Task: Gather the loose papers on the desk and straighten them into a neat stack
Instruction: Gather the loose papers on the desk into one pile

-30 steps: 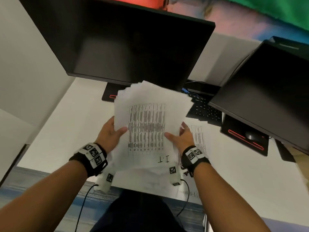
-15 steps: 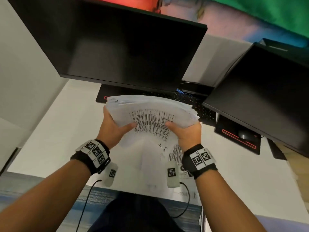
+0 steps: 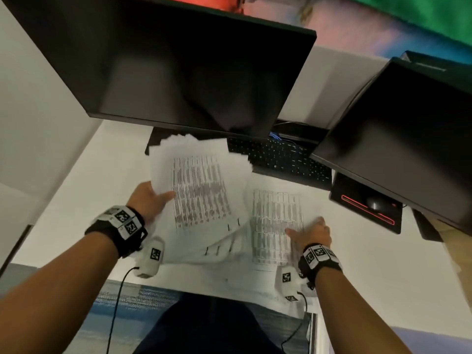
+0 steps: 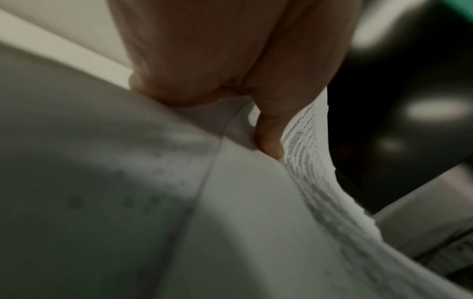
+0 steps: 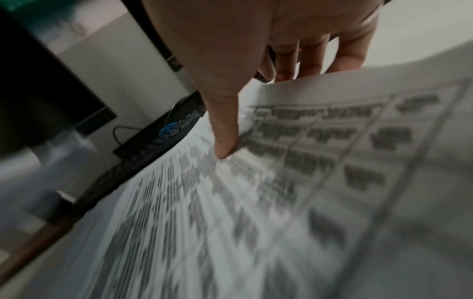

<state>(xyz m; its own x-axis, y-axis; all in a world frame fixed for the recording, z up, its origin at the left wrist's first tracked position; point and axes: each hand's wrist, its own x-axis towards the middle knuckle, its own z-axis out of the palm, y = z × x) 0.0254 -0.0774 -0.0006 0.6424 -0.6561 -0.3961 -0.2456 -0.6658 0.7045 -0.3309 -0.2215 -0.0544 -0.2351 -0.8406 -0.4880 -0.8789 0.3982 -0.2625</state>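
We are holding a fanned sheaf (image 3: 201,198) of printed papers in our left hand (image 3: 148,200), thumb on top and fingers underneath, pinching its left edge; the left wrist view is showing the thumb (image 4: 268,129) pressing into the curling sheets. The sheaf is tilting up off the white desk (image 3: 76,180), its far edge reaching toward the left monitor (image 3: 166,60) and its near sheets splaying out unevenly.

Our right hand (image 3: 310,232) is lying on a single sheet (image 3: 275,226) that is resting flat on the desk just right of the sheaf. The right wrist view is showing the thumb (image 5: 225,131) pointing down onto the printed table while the fingers (image 5: 312,58) are reaching past the sheet's far edge; we cannot tell whether they are curling under it. More white sheets are lying at the near desk edge (image 3: 255,282), under the sheaf. A keyboard (image 3: 281,159) is sitting beyond the papers, under the right monitor (image 3: 396,139).
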